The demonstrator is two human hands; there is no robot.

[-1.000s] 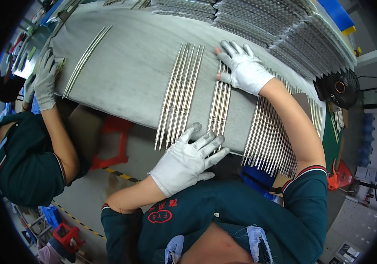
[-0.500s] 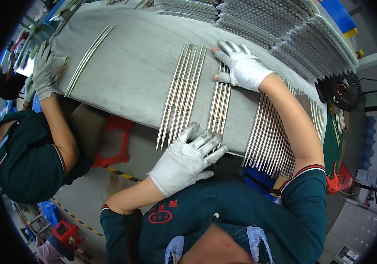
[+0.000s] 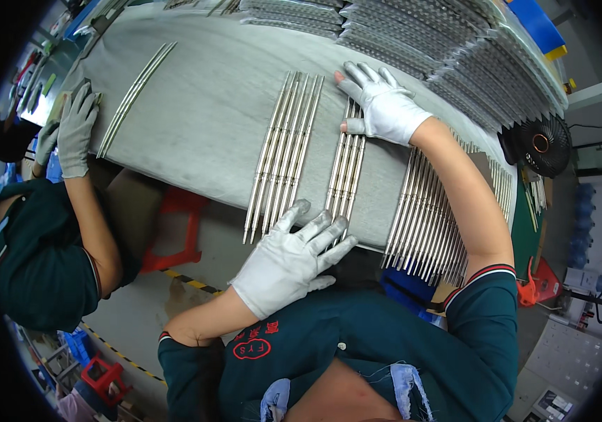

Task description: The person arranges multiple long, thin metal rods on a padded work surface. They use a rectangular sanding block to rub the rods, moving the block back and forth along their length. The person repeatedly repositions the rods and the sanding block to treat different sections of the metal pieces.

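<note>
Both my hands wear white gloves with greyed fingers. A small bundle of slim, ringed metal rods [image 3: 344, 176] lies between them on the grey cloth-covered table [image 3: 195, 105]. Resting over the bundle's far ends, my right hand [image 3: 382, 109] has its fingers spread, two bare fingertips showing. My left hand [image 3: 290, 260] is at the near ends by the table edge, fingers apart; its fingertips cover the rod tips, so exact contact is hidden. Left of the bundle lies a spaced row of similar rods [image 3: 283, 158]. A larger row of rods [image 3: 424, 218] lies to the right, partly under my right forearm.
Stacked clear bubbled plastic trays [image 3: 413, 42] line the table's far side, near a black fan [image 3: 543, 144]. Thin rods [image 3: 132, 102] lie at left, beside a co-worker's gloved hand [image 3: 76, 137]. A red stool [image 3: 178, 228] stands below the table edge.
The whole view has shifted slightly. My hands keep nearly the same places on the bundle. At left, the co-worker's gloved hands have moved a little nearer and changed pose.
</note>
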